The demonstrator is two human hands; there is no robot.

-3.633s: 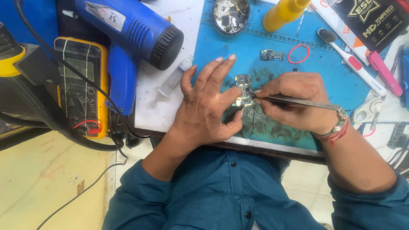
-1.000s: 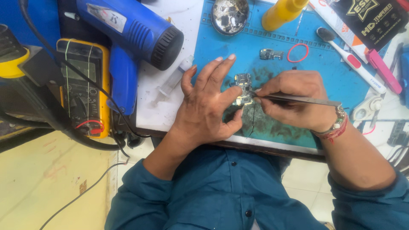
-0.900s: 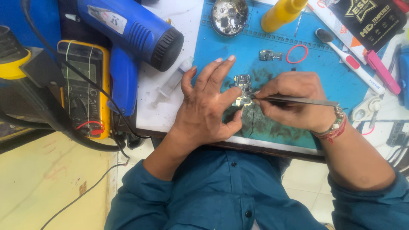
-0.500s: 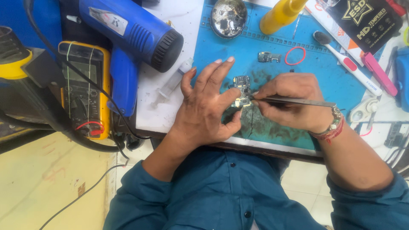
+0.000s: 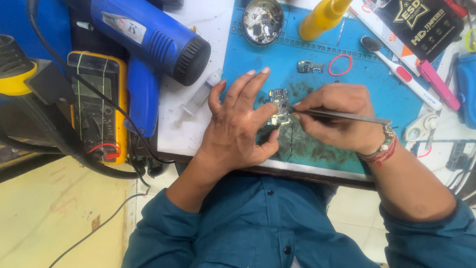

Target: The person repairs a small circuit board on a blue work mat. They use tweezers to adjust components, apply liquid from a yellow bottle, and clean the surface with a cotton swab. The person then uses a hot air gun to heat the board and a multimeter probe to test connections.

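The left hand (image 5: 238, 126) pinches a small circuit board (image 5: 279, 106) between thumb and forefinger, above the blue work mat (image 5: 377, 84). The right hand (image 5: 337, 116) grips slim steel tweezers (image 5: 342, 115), lying crosswise, tips touching the board's right edge.

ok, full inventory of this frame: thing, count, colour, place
circuit board: 1, dark with gold, between both hands on the mat
tweezers: 1, metal, right hand, tip at the board
work mat: 1, blue, desk centre
heat gun: 1, blue, top left
multimeter: 1, yellow and black, left
syringe: 1, clear, beside the heat gun
metal dish: 1, silver, top of mat
bottle: 1, yellow, top
small board: 1, grey, upper mat
rubber band: 1, red, upper mat
toothbrush: 1, white and red, right
left hand: holds the board
right hand: grips the tweezers
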